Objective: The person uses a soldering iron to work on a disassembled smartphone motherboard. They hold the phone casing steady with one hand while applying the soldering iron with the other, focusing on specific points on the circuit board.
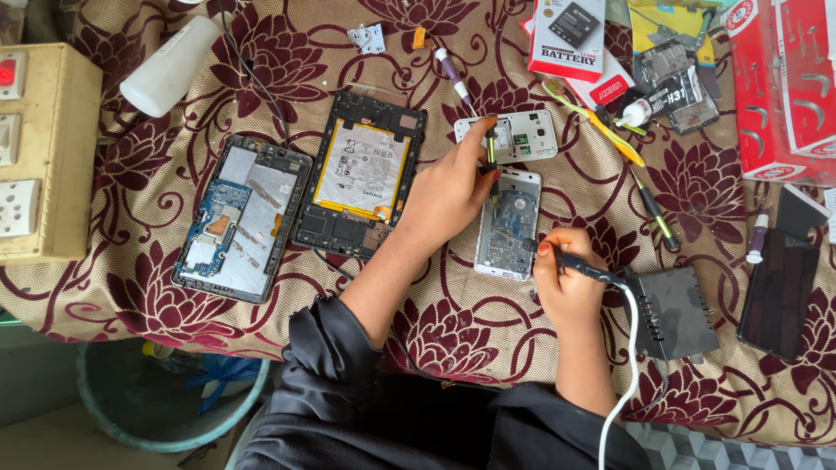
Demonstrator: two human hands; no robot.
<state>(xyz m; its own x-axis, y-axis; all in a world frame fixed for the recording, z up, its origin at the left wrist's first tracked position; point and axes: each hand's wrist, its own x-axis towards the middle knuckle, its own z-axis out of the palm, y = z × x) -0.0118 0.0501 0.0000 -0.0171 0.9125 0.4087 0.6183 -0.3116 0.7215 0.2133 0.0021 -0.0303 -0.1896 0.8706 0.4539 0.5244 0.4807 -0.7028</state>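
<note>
- Maroon-and-tan flowered cloth (488, 322) covers the counter where I work; an opened white phone (509, 224) lies on it between my two hands, its circuit board facing up.
- My left hand (448, 193) is curled, thumb and fingers pinched around a thin yellow-and-black tool (491, 150) held nearly upright, its tip down at the top end of the opened white phone.
- My right hand (564, 277) is clenched around a black handpiece (582, 268), gripped like a pen; its tip points at the phone's right edge, and a white cable (629, 348) runs from it back towards me.
- Just above the phone lies its white back cover (507, 137), partly behind my left fingers.
- Left of my left forearm sit an opened tablet with a silver-and-yellow battery (359, 174) and, beside it, a second opened tablet (242, 218) showing a blue board.
- Right of my right hand, a dark grey box (672, 312) rests on the cloth, near the cable.
- Yellow tweezers (594, 120) and a screwdriver (653, 209) lie further right, well apart from my hands.
</note>
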